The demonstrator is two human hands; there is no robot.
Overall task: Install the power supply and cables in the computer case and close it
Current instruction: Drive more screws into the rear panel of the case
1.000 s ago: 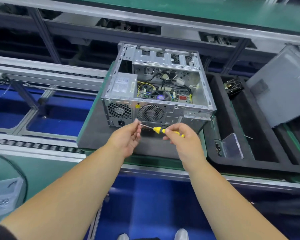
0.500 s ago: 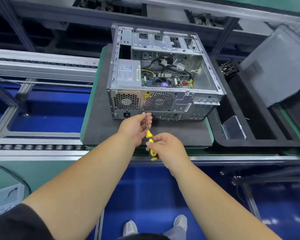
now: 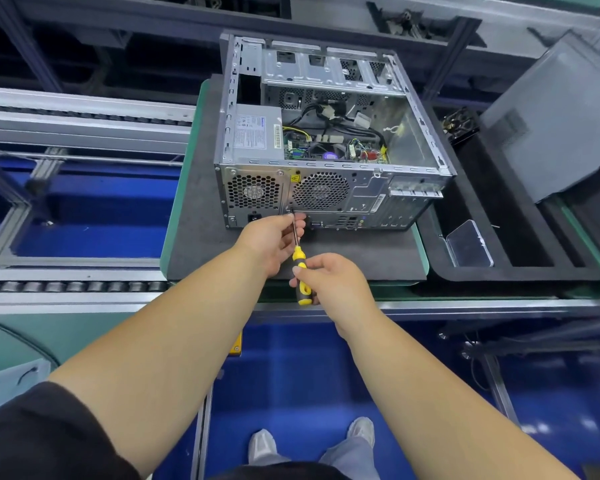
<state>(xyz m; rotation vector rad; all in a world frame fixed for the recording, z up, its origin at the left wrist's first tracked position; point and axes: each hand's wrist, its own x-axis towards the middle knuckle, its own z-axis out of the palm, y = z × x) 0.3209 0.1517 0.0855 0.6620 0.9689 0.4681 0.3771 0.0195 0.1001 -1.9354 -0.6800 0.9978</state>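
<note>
Far to my left a roller conveyor runs along the front edge of the line, with blue floor showing through the frame behind it. Next comes the dark foam mat on its green-edged pallet, and on that mat stands the computer case, its top side open toward me and its rear panel facing me. The power supply sits in the case's left rear corner, its honeycomb grille at the left of the rear panel, and the cables lie loose over the motherboard to its right. My left hand is up against the lower rear panel, its fingers curled around the metal shaft of the screwdriver, steadying it. The tip meets the panel just below the seam between the two fan grilles; I cannot tell whether a screw sits there. My right hand is just behind and to the right, gripping the yellow and black handle with fingers wrapped around it. Further right a black foam tray holds a small clear plastic box, and a grey side panel leans at the far right.
</note>
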